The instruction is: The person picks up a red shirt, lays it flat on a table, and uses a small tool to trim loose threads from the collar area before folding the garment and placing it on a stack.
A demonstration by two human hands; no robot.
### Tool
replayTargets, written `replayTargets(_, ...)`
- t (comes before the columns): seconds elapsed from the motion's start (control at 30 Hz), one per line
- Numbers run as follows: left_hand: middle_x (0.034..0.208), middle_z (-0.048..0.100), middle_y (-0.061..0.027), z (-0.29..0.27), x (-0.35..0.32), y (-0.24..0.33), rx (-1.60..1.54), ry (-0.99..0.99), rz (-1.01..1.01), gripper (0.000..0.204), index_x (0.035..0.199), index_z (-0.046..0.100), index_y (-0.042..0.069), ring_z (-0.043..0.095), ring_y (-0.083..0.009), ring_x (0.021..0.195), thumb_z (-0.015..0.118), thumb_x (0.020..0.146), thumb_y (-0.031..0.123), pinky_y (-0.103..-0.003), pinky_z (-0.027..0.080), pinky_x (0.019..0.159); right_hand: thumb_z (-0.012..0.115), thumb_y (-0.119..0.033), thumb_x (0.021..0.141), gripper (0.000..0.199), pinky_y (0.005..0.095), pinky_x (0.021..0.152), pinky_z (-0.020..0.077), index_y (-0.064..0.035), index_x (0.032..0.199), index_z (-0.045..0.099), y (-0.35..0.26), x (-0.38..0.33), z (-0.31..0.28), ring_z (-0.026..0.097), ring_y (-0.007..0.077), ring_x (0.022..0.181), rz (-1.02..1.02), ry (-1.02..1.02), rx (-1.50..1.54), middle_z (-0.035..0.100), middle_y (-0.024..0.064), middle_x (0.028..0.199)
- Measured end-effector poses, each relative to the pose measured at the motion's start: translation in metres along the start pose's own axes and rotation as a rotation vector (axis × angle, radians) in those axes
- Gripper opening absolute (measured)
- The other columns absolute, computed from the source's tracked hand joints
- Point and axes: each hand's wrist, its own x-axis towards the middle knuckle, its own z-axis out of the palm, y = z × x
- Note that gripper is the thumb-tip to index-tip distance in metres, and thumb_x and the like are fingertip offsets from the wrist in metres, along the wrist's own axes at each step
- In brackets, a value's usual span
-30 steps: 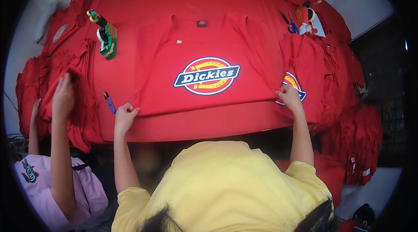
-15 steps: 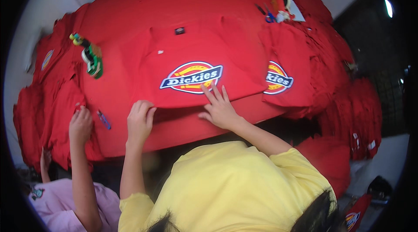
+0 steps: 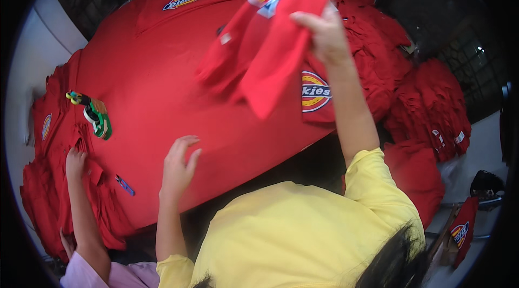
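Observation:
My right hand [image 3: 323,31] is raised over the far right part of the table, closed on the edge of a red T-shirt [image 3: 281,55]. The shirt hangs lifted and folded over, blurred by motion, with its multicoloured printed emblem near the top. A small white label shows on its left part. Empty, my left hand [image 3: 180,166] hovers over the near edge of the red-covered table [image 3: 162,104], fingers apart. Beneath my right forearm lies another red shirt [image 3: 316,93] with the same kind of emblem, partly covered by the arm.
At left, a co-worker's hand [image 3: 75,163] touches a red garment pile [image 3: 100,196]. Blue-handled snips [image 3: 125,185] and a green tape dispenser [image 3: 97,120] lie nearby. Another printed shirt [image 3: 189,4] is spread at the far side. More red garments [image 3: 432,109] hang at right.
The shirt that lay flat before me has been gripped by my right hand and swung up, away and to the right. My left hand has let go of its hem. The view has shifted.

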Motion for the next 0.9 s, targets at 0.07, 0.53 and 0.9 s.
replayTargets(0.07,0.108,0.060,-0.0154,0.002,-0.003,-0.019,0.044,0.057,-0.049,0.021,0.104,0.058,0.001,0.060,-0.0303,0.100,0.062,0.083,0.004,-0.036,0.047,0.086,0.060,0.007,0.079,0.038,0.0374,0.083,0.0538,0.0021,0.114,0.047,-0.035,-0.008,-0.032,0.064,0.0252,0.093,-0.004,0.165,0.010,0.061,0.0145,0.106)
replayTargets(0.53,0.132,0.045,-0.0130,0.082,-0.013,-0.077,0.463,0.065,0.023,0.028,0.113,0.054,0.007,0.037,-0.0321,0.129,0.056,0.086,0.010,-0.049,0.026,0.108,0.057,-0.016,0.091,0.013,0.0236,0.055,0.0464,-0.0060,0.097,0.063,0.026,-0.263,-0.296,0.056,0.0098,0.064,0.711,0.907,-0.459,0.061,0.0017,0.077)
replayTargets(0.9,0.134,0.046,-0.0116,0.077,-0.010,-0.071,0.437,0.028,-0.035,0.031,0.115,0.054,0.007,0.037,-0.0302,0.131,0.056,0.085,0.010,-0.047,0.025,0.110,0.058,-0.018,0.088,0.020,0.0380,0.082,0.0496,-0.0091,0.104,0.066,0.104,-0.051,-0.402,0.061,0.0268,0.097,-0.053,0.845,-1.709,0.064,0.0158,0.099)
